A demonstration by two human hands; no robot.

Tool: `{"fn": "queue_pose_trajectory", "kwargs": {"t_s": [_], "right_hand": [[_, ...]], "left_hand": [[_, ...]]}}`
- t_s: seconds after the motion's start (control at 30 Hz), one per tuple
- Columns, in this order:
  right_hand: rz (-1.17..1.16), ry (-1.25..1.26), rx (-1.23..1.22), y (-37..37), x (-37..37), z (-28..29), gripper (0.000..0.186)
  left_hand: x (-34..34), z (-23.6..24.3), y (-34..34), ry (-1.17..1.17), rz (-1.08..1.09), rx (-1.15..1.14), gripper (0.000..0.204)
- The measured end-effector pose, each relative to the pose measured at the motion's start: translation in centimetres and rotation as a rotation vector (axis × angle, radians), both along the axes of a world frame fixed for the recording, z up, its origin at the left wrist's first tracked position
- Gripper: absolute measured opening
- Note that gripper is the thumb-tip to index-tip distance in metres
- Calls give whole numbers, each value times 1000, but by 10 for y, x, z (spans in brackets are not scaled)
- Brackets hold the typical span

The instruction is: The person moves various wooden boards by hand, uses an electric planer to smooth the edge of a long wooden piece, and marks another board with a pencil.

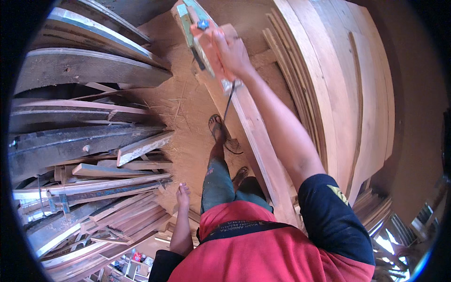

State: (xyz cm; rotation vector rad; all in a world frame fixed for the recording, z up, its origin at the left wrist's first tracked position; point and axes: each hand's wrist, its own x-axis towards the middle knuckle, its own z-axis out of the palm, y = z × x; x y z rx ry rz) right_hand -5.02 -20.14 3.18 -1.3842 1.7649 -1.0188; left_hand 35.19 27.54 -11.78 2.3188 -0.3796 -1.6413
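Note:
My right hand point(233, 54) is closed around the grip of an orange electric planer point(208, 43) with a blue star-shaped knob point(203, 24). The planer sits on a long, narrow wooden beam point(256, 129) that runs from beside my legs to the far end. A dark cord point(229, 105) trails from the tool's near end toward the floor. Beyond the knob, a pale green piece point(199, 9) shows, its kind unclear. My left hand point(182, 192) hangs low at my side, empty, its fingers loosely apart.
Stacked planks and offcuts point(94, 108) fill the left side, some jutting toward my legs. Wide, light boards point(338, 70) lean along the right. Sawdust covers the brown floor point(183, 122), where my sandalled feet stand near the beam.

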Motion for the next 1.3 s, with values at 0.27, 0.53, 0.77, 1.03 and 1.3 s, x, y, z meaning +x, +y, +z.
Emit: {"fn": "queue_pose_trajectory", "kwargs": {"t_s": [0.27,0.53,0.77,1.03,1.3], "right_hand": [[35,-85,22,287,-36,25,60],[30,-122,242,579,-70,40,46],[4,-366,513,734,-99,56,52],[70,-246,520,629,-93,50,56],[6,-245,341,412,-55,45,55]], "left_hand": [[-43,-13,52,54,-117,-127,63],[-50,-18,156,-2,-375,-172,63],[-64,-6,188,-1,-464,-134,60],[-62,5,142,-5,-458,-118,63],[-30,13,48,-44,-348,-100,62]]}}
